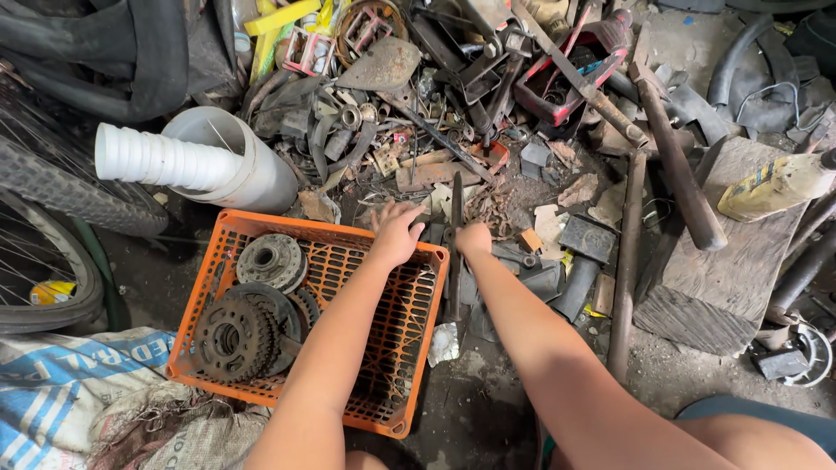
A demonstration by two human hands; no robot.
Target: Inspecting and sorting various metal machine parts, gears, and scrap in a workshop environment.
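My left hand (396, 233) reaches over the far rim of an orange plastic crate (409, 348), fingers spread on the scrap just beyond it. Just to its right, my right hand (474, 238) is closed beside a long dark metal tool (455, 244) that stands upright along the crate's right side; whether it grips the tool or a small part is unclear. Inside the crate lie rusty bicycle sprockets (235, 335) and a hub disc (272, 259) at the left end.
A heap of rusty scrap, pedals and tools (453, 104) fills the ground ahead. White pipe pieces (200, 161) lie at left, bicycle wheels (43, 200) beyond. A wooden block (723, 261) with a yellow bottle (779, 184) sits right, a hammer (675, 165) leaning across it.
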